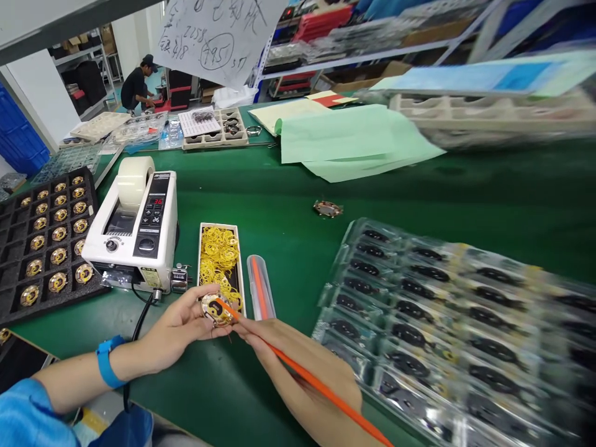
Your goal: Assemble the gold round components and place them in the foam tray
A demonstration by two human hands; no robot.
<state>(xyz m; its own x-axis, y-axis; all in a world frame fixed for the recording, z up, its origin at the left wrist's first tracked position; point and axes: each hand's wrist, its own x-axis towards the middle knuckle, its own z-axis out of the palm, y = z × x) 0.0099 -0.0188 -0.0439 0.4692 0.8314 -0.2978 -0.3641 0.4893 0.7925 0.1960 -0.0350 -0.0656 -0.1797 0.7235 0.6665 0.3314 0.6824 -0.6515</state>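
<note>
My left hand (179,326) pinches a round gold part (216,309); my right hand (302,379) grips an orange stick (316,385) touching it. Pressing hard could flip the part onto the green surface (279,205).

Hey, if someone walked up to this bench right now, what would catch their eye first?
Probably the two hands near the front edge: the left hand holds a small round gold part while the right hand touches an orange stick to it. Just behind sit a narrow box of yellow rings and a white tape dispenser; clear blister trays fill the right side.
</note>
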